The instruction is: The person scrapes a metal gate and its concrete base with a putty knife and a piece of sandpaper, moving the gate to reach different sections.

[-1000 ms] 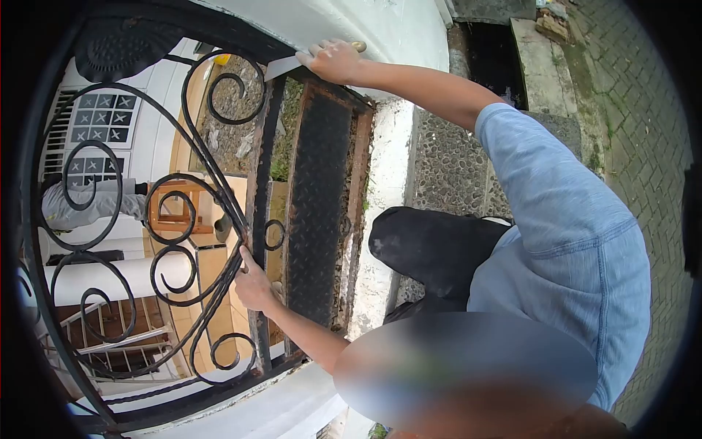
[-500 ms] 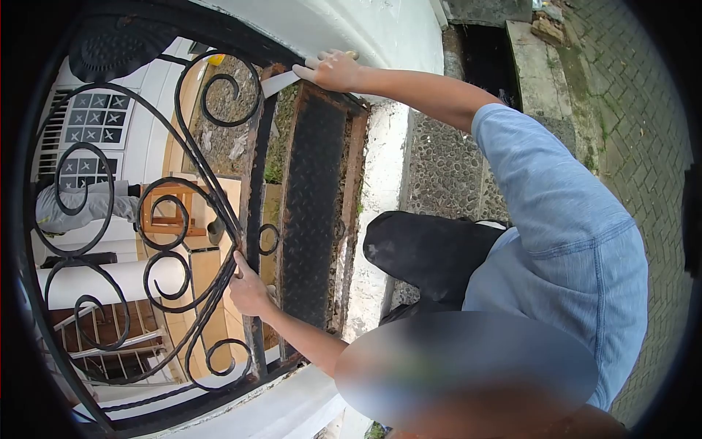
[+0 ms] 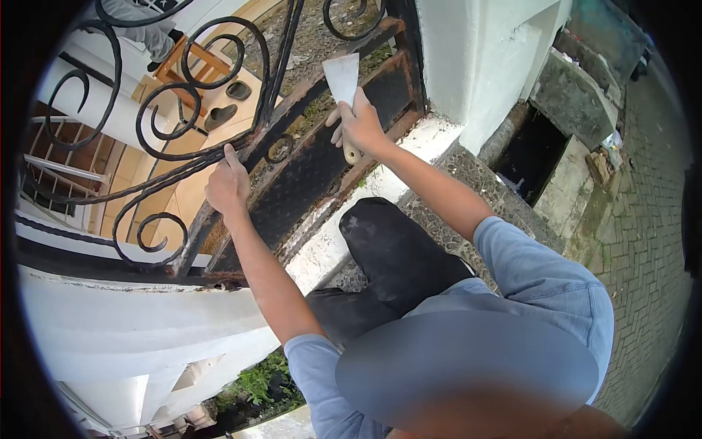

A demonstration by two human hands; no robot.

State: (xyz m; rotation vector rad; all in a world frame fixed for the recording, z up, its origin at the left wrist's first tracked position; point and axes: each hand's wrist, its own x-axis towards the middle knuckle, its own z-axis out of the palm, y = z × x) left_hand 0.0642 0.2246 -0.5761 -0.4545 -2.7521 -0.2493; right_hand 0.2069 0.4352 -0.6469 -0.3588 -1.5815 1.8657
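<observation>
My right hand (image 3: pixel 360 130) is closed around a putty knife (image 3: pixel 341 76), its wide pale blade pointing up and away and the end of its handle showing below my fingers. The blade overlaps the rusty rail of a black wrought-iron gate (image 3: pixel 292 123). To the left, my left hand (image 3: pixel 228 184) grips that gate's rail where the scroll bars meet it; some of its fingers are hidden. Rust shows along the gate's rails and around its dark lower panel (image 3: pixel 307 175).
White pillars (image 3: pixel 457 73) flank the gate, over a white-painted step (image 3: pixel 322 256). Behind the bars are a wooden stool (image 3: pixel 191 67), dark shoes (image 3: pixel 221 115) and a person's grey-clad leg (image 3: pixel 150 33). An open drain (image 3: pixel 530 150) lies to the right, beside paving (image 3: pixel 643 241).
My view has swung, so the gate now appears tilted. My right hand has drawn the putty knife back from the gate's corner by the pillar; my left hand stays at the rail.
</observation>
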